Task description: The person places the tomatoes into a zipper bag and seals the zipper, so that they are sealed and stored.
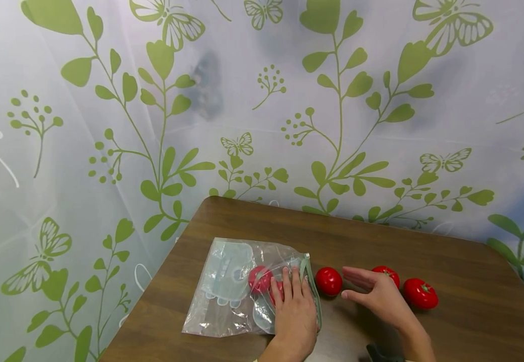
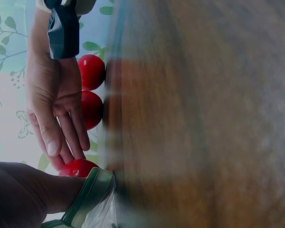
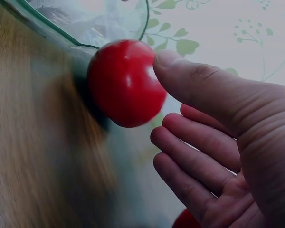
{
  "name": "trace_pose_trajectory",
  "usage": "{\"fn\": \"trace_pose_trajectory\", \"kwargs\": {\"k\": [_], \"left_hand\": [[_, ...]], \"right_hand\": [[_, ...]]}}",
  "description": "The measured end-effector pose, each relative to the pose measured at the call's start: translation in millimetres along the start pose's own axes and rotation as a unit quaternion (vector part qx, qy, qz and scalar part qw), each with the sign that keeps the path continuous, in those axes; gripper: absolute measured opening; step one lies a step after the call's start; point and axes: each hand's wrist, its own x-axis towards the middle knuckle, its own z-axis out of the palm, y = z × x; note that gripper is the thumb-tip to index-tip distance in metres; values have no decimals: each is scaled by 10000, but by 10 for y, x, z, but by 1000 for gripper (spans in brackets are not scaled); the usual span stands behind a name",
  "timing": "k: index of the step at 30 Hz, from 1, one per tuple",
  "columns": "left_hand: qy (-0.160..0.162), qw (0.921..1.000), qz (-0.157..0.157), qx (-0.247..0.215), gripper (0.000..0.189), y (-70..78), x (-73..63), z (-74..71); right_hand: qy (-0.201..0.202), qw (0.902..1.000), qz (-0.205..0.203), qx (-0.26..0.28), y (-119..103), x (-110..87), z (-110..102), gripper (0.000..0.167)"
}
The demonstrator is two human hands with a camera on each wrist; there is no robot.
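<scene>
A clear zip bag (image 1: 225, 322) with a green-edged mouth lies flat, its opening facing right. Two red tomatoes (image 1: 259, 279) show through its plastic. My left hand (image 1: 294, 317) rests over the bag near the mouth, fingers extended across one of these tomatoes; its thumb is hidden in the head view. Just outside the mouth sits another tomato (image 1: 328, 281). To the right of that tomato is my right hand (image 1: 381, 296), thumb and fingers spread apart toward it. In the right wrist view the thumb overlaps the tomato's (image 3: 126, 83) edge, and the palm holds nothing.
Two more tomatoes, one (image 1: 386, 274) partly behind my right hand and one (image 1: 420, 293) farther right, sit on the brown wooden table (image 1: 469, 306). A pale curtain (image 1: 262, 115) with green leaves and butterflies hangs behind the table. A dark device (image 2: 64, 35) is worn on my right wrist.
</scene>
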Motion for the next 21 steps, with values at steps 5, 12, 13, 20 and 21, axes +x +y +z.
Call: {"fn": "trace_pose_trajectory", "kwargs": {"k": [5,12,13,20,21], "left_hand": [[34,9999,-8,101,96,4,-2,2],[81,9999,-38,117,95,8,-7,-3],[57,9999,-40,113,95,9,-4,-4],[-18,9999,-12,101,93,9,2,-17],[-6,9999,-10,109,93,8,2,-16]], "right_hand": [[-29,9999,-125,16,16,61,56,66],[-17,9998,-187,-88,58,125,122,65],[-15,9998,-182,-112,65,131,130,65],[-57,9995,-47,-293,96,166,164,66],[-53,9995,-34,-311,93,171,166,67]]}}
